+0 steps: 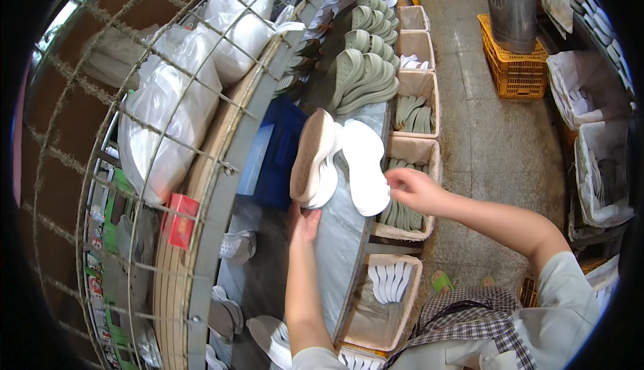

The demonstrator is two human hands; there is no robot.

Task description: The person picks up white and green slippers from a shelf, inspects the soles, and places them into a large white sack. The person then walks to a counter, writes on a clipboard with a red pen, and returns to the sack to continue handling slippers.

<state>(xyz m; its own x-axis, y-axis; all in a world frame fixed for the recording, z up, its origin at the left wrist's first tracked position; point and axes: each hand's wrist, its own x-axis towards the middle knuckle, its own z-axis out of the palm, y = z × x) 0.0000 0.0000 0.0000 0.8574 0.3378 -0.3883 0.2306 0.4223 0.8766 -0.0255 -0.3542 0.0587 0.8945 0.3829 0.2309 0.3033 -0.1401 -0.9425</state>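
My left hand (305, 224) is at the heel end of a beige-and-white foam shoe (314, 159), its fingers partly hidden beneath it. Beside the shoe, on the long grey worktop, lies a stack of white shoe soles (363, 162), toe ends pointing away from me. My right hand (417, 192) pinches the right edge of that stack near the heel; the fingertips are partly hidden by it. Just beyond are nested rows of sage-green foam clogs (365, 78).
Cloth-lined bins, one holding green strips (414, 115) and another white soles (389, 283), line the worktop's right side. On the left run a dark belt (258, 269) with shoes and a wire mesh (228, 167). Across the aisle, a metal bucket (511, 11) stands on yellow crates (516, 75).
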